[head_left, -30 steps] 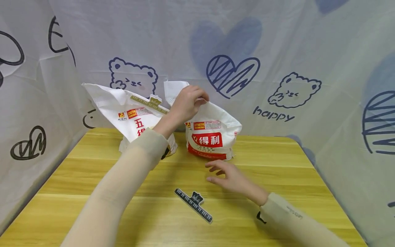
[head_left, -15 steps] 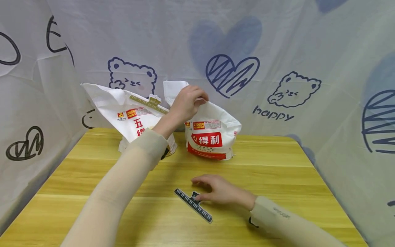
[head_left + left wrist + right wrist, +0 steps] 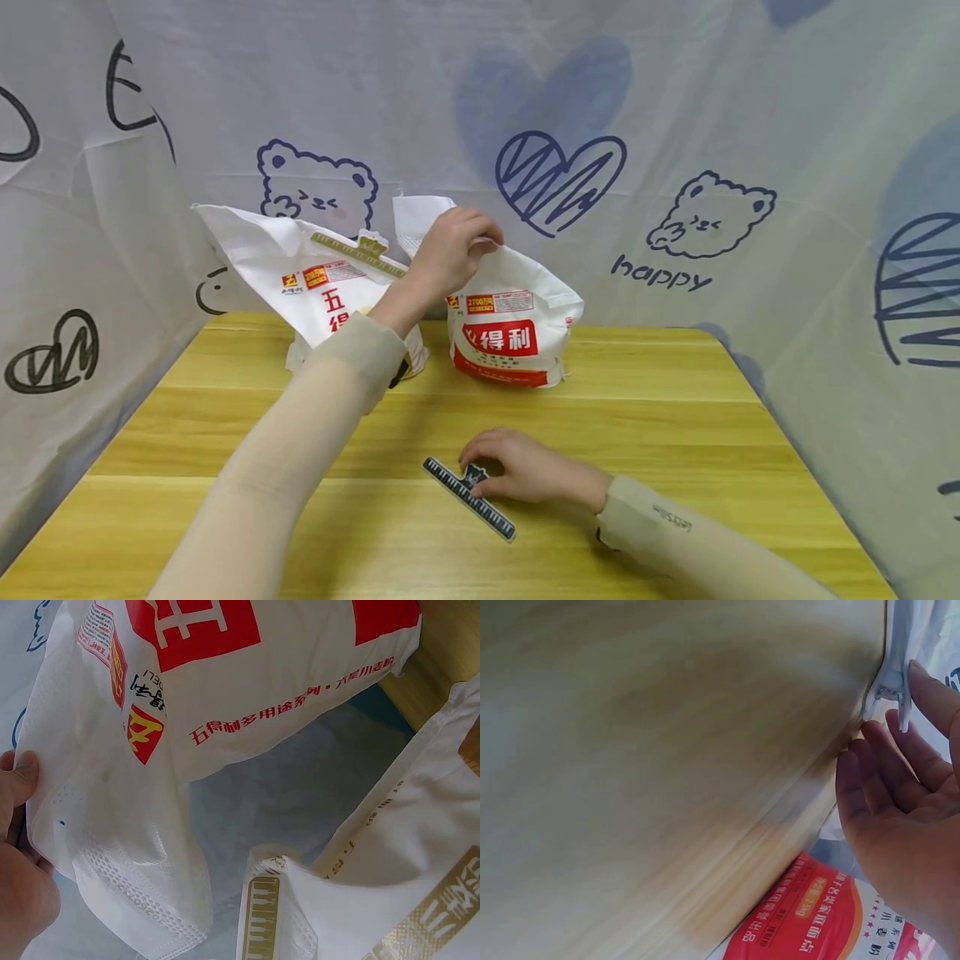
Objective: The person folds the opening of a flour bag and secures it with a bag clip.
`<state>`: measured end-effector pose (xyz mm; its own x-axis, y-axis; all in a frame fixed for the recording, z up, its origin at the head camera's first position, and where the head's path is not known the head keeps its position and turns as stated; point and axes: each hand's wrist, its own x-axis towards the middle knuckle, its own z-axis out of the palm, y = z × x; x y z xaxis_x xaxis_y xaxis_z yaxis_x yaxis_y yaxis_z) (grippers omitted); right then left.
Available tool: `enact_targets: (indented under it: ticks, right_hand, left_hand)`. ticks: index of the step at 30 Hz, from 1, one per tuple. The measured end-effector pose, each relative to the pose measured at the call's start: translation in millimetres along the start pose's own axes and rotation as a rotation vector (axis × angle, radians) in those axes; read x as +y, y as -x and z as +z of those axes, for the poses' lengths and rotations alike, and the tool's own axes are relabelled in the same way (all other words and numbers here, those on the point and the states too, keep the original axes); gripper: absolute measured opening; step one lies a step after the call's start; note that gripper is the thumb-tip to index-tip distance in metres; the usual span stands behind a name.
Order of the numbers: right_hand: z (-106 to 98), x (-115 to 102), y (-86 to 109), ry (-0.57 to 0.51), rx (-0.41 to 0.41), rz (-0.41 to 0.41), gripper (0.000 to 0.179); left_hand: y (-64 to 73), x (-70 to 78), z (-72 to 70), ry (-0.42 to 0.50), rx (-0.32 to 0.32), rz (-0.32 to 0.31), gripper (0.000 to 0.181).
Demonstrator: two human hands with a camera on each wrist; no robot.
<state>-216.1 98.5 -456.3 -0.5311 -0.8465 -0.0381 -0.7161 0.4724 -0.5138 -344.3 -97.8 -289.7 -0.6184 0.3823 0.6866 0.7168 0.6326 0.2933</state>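
Observation:
My left hand (image 3: 456, 246) pinches the gathered top edge of a white flour bag (image 3: 498, 337) with red print, standing on the table. In the left wrist view, the thumb (image 3: 26, 776) presses on the white plastic of that bag. A black bag clip (image 3: 468, 498) with a piano-key pattern lies slantwise on the table. My right hand (image 3: 525, 468) holds the clip's handle, with the thumb on one side and curled fingers on the other. In the right wrist view, the clip's pale edge (image 3: 901, 682) shows between thumb and fingertips.
A second white flour bag (image 3: 277, 262) leans at the back left, partly behind my left forearm. A gold bag clip (image 3: 352, 252) is across its top. The wooden table (image 3: 645, 400) is backed by a printed cloth (image 3: 570, 208) that also rises at both sides.
My right hand has moved down and left from near the flour bag to the black bag clip, and its fingers have closed round the handle. The left hand keeps its grip.

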Motion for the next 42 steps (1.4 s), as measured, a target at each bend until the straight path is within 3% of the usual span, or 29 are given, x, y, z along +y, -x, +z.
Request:
enact_targets:
  ticks: [8,15,22,42]
  right_hand:
    - [1,-1,-0.2,-0.037,0.020,0.029,0.037]
    - [1,-2,0.8,-0.178,0.062,0.083,0.037]
    - [0,-4,3.8,-0.223,0.080,0.116,0.037]
    - [-1,-4,18.9,-0.328,0.259,0.145,0.039]
  left_hand:
    - [0.7,0.1,0.1,0.001,-0.003,-0.014,0.009]
    - [0.2,-1.1,1.4,-0.006,0.000,-0.005,0.008]
    - [1.1,-0.9,1.0,-0.001,0.003,-0.006,0.008]
    - [1.8,1.1,0.6,-0.009,-0.007,-0.029,0.009]
